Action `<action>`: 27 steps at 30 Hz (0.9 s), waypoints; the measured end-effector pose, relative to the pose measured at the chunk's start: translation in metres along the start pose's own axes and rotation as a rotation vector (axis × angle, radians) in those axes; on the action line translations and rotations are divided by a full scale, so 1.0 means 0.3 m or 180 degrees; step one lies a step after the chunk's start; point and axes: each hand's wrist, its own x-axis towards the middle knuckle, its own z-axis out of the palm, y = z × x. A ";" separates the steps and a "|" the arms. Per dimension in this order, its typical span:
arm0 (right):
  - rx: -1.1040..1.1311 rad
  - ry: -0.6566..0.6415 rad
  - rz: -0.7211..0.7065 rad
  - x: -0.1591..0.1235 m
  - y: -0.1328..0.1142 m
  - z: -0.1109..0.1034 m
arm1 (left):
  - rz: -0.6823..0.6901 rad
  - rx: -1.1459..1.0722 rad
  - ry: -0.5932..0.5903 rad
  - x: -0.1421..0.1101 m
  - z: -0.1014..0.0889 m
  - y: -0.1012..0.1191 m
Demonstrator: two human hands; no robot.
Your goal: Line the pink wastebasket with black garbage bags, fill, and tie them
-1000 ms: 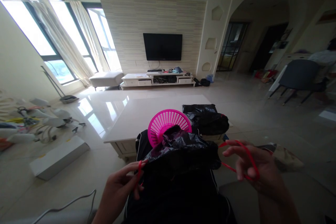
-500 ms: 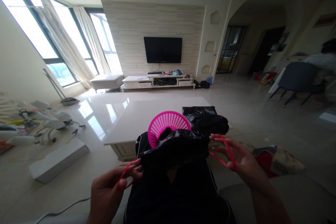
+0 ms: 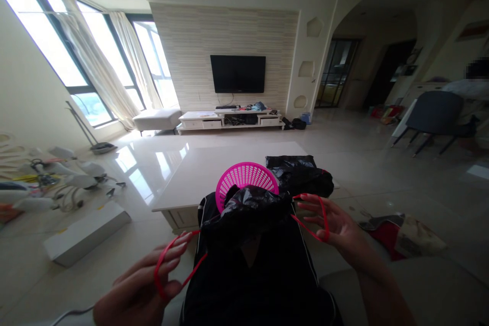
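A black plastic drawstring bag [image 3: 248, 214] lies bunched over my lap. Red drawstrings come out of both its ends in loops. The left drawstring [image 3: 194, 269] runs round the fingers and thumb of my left hand [image 3: 148, 277], pulled out to the bag's lower left. My right hand [image 3: 334, 226], fingers spread, has the right drawstring [image 3: 305, 227] stretched round its fingers and thumb. Just behind the bag stands a pink plastic basket [image 3: 248, 169], its front partly hidden by the bag. The bag's mouth is gathered; what is inside cannot be seen.
A white low table [image 3: 191, 173] carries more folded black plastic bags [image 3: 296, 168] right of the basket. A long white box [image 3: 87, 234] lies on the floor at left. A red and beige cloth item [image 3: 405, 237] is at right. A person [image 3: 469, 86] sits far right.
My left hand has moved left and down, drawing its loop farther out. My right hand has shifted slightly left. The bag's top is more bunched and has slid a little left.
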 end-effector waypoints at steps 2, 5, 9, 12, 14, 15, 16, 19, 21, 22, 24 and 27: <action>-0.0008 -0.0049 -0.0020 -0.001 0.006 -0.001 | 0.0509 0.0134 -0.0090 -0.005 -0.019 -0.021; -0.0031 -0.0114 -0.0054 -0.003 0.012 -0.001 | 0.0991 0.0455 -0.0246 -0.021 -0.054 -0.023; -0.0066 -0.0253 0.0027 -0.004 0.015 0.007 | 0.1372 0.0723 -0.0574 -0.017 -0.075 0.007; 0.0013 -0.0301 0.0032 -0.008 0.006 0.017 | 0.1480 0.0624 -0.0580 0.010 -0.058 0.019; 0.0016 -0.0320 0.0026 -0.015 -0.009 0.023 | 0.1373 0.0598 -0.0449 0.023 -0.040 0.019; 0.0034 -0.0339 0.0030 -0.019 -0.020 0.026 | 0.1324 0.0569 -0.0408 0.025 -0.032 0.017; 0.0092 -0.0368 0.0045 -0.024 -0.031 0.027 | 0.1291 0.0508 -0.0372 0.026 -0.024 0.014; 0.0413 -0.0429 0.0140 -0.039 -0.065 0.030 | 0.1191 0.0340 -0.0347 0.018 -0.007 0.003; 0.0579 -0.0344 0.0243 -0.045 -0.085 0.032 | 0.1162 0.0296 -0.0376 0.013 0.000 -0.005; 0.0617 -0.0256 0.0299 -0.046 -0.094 0.032 | 0.1159 0.0282 -0.0401 0.012 0.004 -0.009; 0.0659 -0.0027 0.0425 -0.047 -0.112 0.034 | 0.1136 0.0265 -0.0464 0.012 0.011 -0.016; 0.0781 0.0256 0.0523 -0.048 -0.137 0.037 | 0.1053 0.0263 -0.0581 0.010 0.022 -0.030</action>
